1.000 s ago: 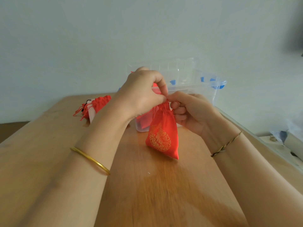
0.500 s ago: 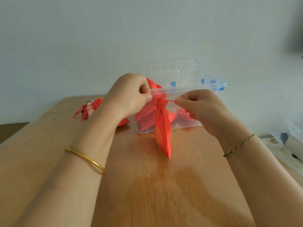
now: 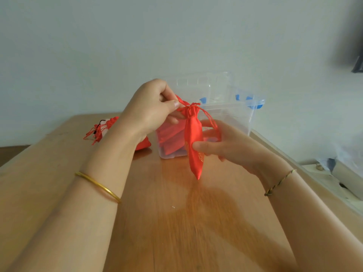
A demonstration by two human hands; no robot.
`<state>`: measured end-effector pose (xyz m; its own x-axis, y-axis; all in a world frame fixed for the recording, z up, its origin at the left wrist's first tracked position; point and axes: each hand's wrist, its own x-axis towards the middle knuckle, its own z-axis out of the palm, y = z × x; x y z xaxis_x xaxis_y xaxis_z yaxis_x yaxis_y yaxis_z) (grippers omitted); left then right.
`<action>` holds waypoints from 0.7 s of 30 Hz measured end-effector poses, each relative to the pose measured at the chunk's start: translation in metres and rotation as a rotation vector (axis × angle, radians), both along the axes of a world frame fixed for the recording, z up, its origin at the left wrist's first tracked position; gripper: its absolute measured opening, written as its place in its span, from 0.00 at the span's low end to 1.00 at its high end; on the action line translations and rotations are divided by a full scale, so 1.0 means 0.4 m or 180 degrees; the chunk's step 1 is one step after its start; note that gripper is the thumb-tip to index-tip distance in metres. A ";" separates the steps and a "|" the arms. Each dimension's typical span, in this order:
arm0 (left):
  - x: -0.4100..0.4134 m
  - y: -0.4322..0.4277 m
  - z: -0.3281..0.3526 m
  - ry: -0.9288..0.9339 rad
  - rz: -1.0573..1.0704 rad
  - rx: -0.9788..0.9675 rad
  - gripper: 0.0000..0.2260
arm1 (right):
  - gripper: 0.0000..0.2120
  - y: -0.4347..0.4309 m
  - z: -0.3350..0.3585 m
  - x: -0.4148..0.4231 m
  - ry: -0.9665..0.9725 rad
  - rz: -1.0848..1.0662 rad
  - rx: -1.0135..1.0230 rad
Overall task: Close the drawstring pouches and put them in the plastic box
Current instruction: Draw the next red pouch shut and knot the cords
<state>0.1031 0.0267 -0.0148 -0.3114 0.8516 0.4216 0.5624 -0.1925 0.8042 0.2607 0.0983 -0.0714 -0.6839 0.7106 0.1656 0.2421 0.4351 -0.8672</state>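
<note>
Pale wall stands behind the wooden bench. One left hand pinches the closed top of a red pouch between thumb and finger. One right hand holds its middle, thumb in front, fingers loose behind. It hangs above the bench, just in front of the clear plastic box, which has more pouches inside.

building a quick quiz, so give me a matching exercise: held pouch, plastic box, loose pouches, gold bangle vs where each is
1 held pouch
2 plastic box
3 loose pouches
4 gold bangle

a round the left wrist
b on the table, far left
c has red pouches inside
d pinched by left hand and right hand

Pairs: 1-d, 2-c, 3-b, 4-a
</note>
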 end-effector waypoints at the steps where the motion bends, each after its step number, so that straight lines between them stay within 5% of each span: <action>1: 0.004 -0.001 0.000 -0.0152 -0.0045 0.0052 0.06 | 0.22 -0.002 -0.003 -0.005 0.0074 -0.0015 0.0014; 5: -0.002 0.009 0.009 -0.0655 -0.0046 0.0130 0.09 | 0.03 -0.010 0.005 -0.022 0.0418 -0.0349 0.0266; 15: -0.070 0.058 0.087 -0.1578 0.0125 0.0660 0.06 | 0.07 0.038 0.203 -0.035 0.0561 -0.1025 0.1113; 18: -0.125 0.074 0.055 -0.1844 0.0730 0.1085 0.07 | 0.06 0.106 0.270 -0.048 0.0274 -0.1382 0.1302; 21: -0.198 0.113 -0.044 -0.1448 0.1596 0.0736 0.11 | 0.05 0.177 0.309 -0.060 0.0017 -0.1600 0.1185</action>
<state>0.0239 0.0720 -0.0326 -0.8299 0.4644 0.3093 0.2463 -0.1926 0.9499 0.2368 0.1690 0.0520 -0.2795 0.8392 0.4666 0.4917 0.5425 -0.6811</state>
